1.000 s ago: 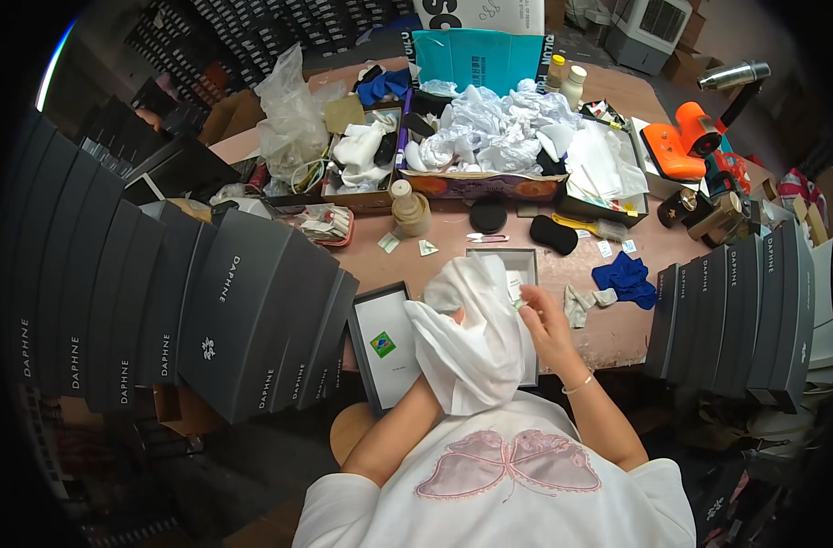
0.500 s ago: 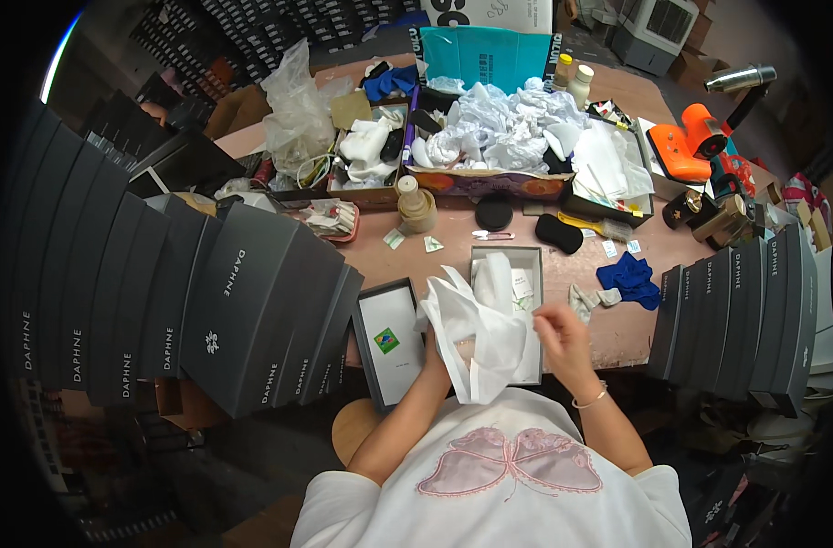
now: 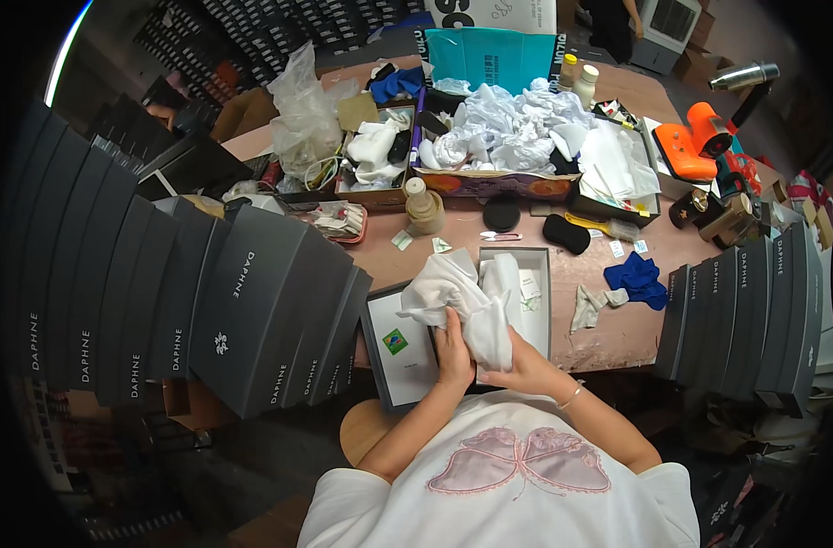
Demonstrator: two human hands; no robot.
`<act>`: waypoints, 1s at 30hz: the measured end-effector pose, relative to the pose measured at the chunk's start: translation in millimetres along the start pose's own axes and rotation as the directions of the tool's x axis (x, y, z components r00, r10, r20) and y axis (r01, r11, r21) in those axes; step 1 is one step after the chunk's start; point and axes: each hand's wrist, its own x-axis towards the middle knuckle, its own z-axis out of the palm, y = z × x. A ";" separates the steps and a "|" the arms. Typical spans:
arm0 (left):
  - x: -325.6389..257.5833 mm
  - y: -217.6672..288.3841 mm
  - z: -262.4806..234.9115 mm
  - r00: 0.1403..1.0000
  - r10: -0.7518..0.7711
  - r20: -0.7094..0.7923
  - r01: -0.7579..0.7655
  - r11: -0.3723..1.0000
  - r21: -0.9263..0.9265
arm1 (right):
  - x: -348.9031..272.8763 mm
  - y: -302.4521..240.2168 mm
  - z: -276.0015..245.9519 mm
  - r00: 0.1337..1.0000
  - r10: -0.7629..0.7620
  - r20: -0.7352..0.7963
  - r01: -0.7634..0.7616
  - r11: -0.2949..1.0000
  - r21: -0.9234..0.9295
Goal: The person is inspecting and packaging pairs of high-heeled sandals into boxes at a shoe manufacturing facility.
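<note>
I see the left hand (image 3: 453, 354) gripping the white bundle (image 3: 458, 290) from its near side, and the right hand (image 3: 519, 365) holding its lower right end. The bundle is in the middle of the frame, above the lid (image 3: 407, 385) and the open grey box (image 3: 546, 320); its inside is hidden from me.

Around them is the pink table (image 3: 576, 269), its surface worn at the near edge. Crumpled paper (image 3: 503, 128) fills a carton at upper centre. At upper right, a person (image 3: 608, 23), only partly visible, is beside a white cooler (image 3: 668, 27). Dark shelves (image 3: 243, 55) are at upper left.

Pale letters mark the left stack (image 3: 261, 283) and the right stack (image 3: 754, 310). The lid has a green sticker (image 3: 395, 342) and small print; the card (image 3: 529, 285) has print too small for me.

The left stack stands just beside the lid. Toward the right stack there is more space, where a blue cloth (image 3: 637, 279) lies near a whitish cloth (image 3: 595, 306).
</note>
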 end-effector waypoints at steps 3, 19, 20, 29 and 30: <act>-2.5 36.6 16.4 0.996 0.038 0.080 -0.006 0.927 -0.375 | 4.9 10.2 3.6 0.975 -0.080 -0.207 0.059 0.992 -0.109; 135.2 132.6 3.7 0.982 0.187 -0.009 -0.185 0.964 -0.189 | -18.3 -30.5 -15.7 0.968 -0.107 0.226 0.230 0.732 -0.641; 130.2 134.6 12.8 0.990 0.134 0.046 -0.113 0.943 -0.312 | -16.5 -26.9 -11.9 0.967 -0.024 0.254 0.188 0.741 -0.645; 149.7 221.0 28.1 0.872 0.474 -0.123 -0.476 0.879 0.018 | -18.1 -71.1 -50.3 0.956 -0.207 0.207 0.271 0.895 -0.355; 157.3 229.0 23.5 0.846 0.506 -0.169 -0.508 0.861 0.036 | -18.2 -76.2 -56.0 0.953 -0.163 0.257 0.247 0.907 -0.340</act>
